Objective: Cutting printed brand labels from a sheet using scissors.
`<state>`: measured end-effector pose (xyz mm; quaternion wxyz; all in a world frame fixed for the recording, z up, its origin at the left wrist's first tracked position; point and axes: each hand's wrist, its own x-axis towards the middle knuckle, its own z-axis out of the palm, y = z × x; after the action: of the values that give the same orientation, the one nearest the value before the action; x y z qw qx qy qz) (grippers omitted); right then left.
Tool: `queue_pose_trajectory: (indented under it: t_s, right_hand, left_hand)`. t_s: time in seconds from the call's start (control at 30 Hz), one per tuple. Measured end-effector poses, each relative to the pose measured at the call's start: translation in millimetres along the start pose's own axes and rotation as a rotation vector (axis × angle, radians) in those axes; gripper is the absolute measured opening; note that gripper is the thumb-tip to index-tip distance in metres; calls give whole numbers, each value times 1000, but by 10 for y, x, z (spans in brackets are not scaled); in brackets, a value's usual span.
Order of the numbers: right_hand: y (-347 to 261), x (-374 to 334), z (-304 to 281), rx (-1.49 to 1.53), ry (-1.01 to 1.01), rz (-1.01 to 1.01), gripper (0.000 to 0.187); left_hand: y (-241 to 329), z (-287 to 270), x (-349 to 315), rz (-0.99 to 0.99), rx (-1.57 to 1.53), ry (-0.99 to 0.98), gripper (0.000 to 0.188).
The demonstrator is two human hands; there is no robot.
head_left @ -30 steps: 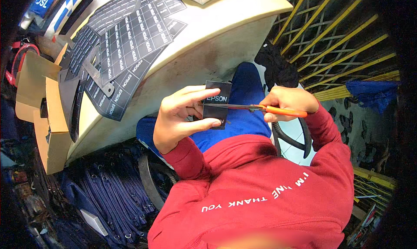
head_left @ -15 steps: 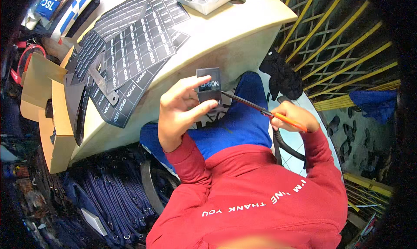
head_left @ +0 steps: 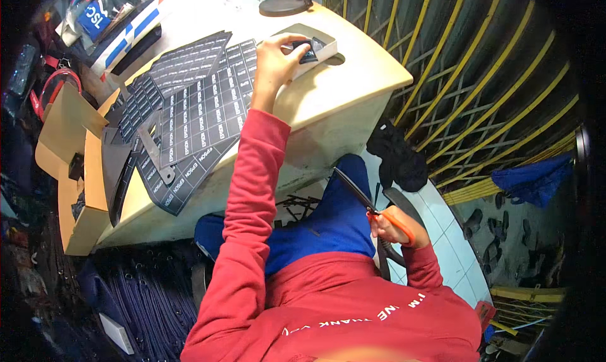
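Observation:
My left hand (head_left: pixel 275 62) reaches across the table to a shallow white box (head_left: pixel 327 51). Pinched between its thumb and fingers is a small black printed label (head_left: pixel 308 54), held at the box opening. Part of the box is hidden behind that hand. Low over my right thigh, my right hand (head_left: pixel 399 227) grips scissors (head_left: pixel 357 188) by their orange handles. Their dark blades point up and to the left, seemingly closed. Left of the box lie overlapping black sheets (head_left: pixel 201 119) of white-printed labels, with a steel ruler (head_left: pixel 150 148) on top.
An open cardboard carton (head_left: pixel 95 201) stands against the table's left edge. A dark round base (head_left: pixel 285 6) sits at the back of the table (head_left: pixel 366 62). Yellow-barred folding gate (head_left: pixel 461 78) lines the right side. Navy straps (head_left: pixel 151 299) hang at lower left.
My left hand has carried the label from above my lap forward to the white box. The right hand has lowered with the scissors, away from the label.

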<state>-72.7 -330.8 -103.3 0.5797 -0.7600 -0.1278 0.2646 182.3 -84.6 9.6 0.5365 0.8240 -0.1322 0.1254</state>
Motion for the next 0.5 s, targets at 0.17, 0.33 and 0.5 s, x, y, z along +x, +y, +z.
queue_pose_trajectory:
  t_s: [0.17, 0.33, 0.5]
  right_hand:
    - [69, -52, 16, 80, 20, 52, 54]
    - [151, 37, 86, 64, 62, -83, 56]
    - [194, 181, 166, 129, 33, -28, 56]
  left_hand:
    - [-161, 40, 189, -171, 173, -9, 51]
    - [-218, -261, -333, 228, 585, 251, 62]
    - [-393, -543, -784, -24, 807, 47, 82]
